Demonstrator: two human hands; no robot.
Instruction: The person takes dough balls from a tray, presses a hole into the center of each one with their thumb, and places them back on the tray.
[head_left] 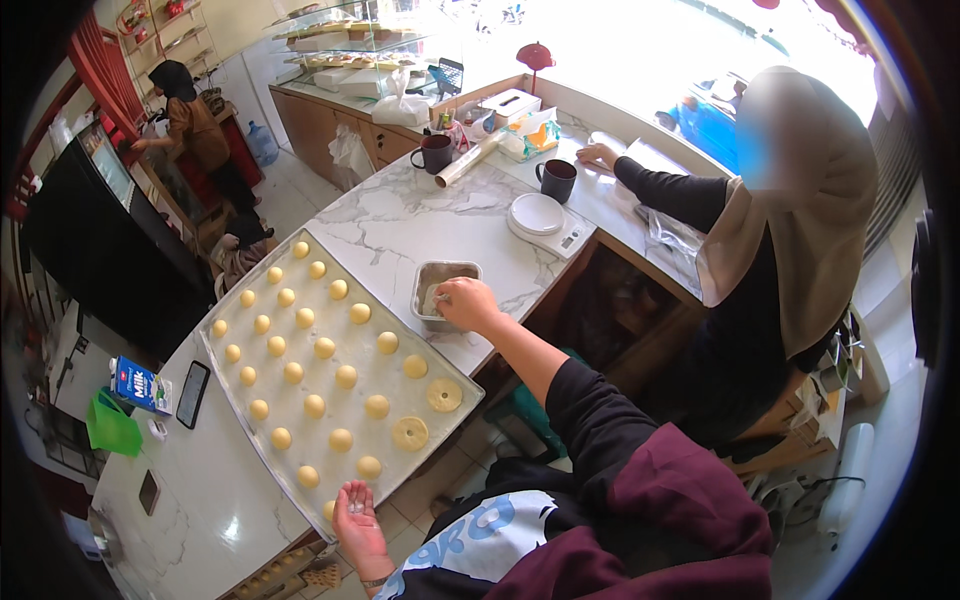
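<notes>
Okay, black-framed phone (193, 394) left of pale rectangular metal tray (380, 375); most round cream dough balls (346, 376) look unworked. Left hand (360, 525) palm up, fingers unfolded, at near edge. Two flat holed dough discs (399, 434) seem done. Right hand (466, 303) in square metal tin (450, 268), fingertips' hold unclear. White round scale (537, 214) beyond, not blocking.

Head view: one wide fisheye lens, worn on the head of the person in maroon and black cloth (680, 500). Facing: downward over the white, grey-veined bench (370, 230), and outward past its far edge to a bright opening (620, 50). Range: near at the shallow, pale rectangular tray (320, 378) along the bench's near edge; far beyond.
</notes>
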